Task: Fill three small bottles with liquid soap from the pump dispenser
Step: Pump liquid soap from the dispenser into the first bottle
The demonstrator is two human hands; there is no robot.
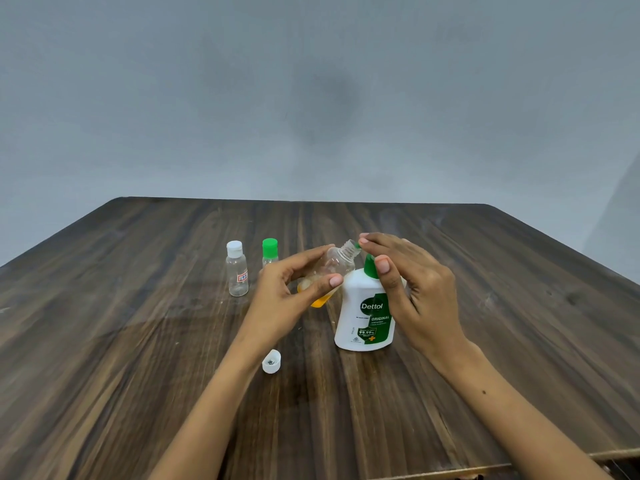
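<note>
My left hand (294, 289) grips a small clear bottle (337, 263), uncapped and tilted, its open neck right at the green pump spout. Orange soap sits in its lower end. My right hand (405, 278) rests with straight fingers on top of the pump head of the white Dettol dispenser (363, 320), which stands upright on the table. The pump head is mostly hidden under that hand. Two more small clear bottles stand to the left: one with a white cap (237, 271), one with a green cap (269, 252), partly behind my left hand.
A loose white cap (271, 362) lies open side up on the dark wooden table (138, 341), near my left forearm. A grey wall rises behind the table's far edge. The table's right edge runs diagonally close to my right arm.
</note>
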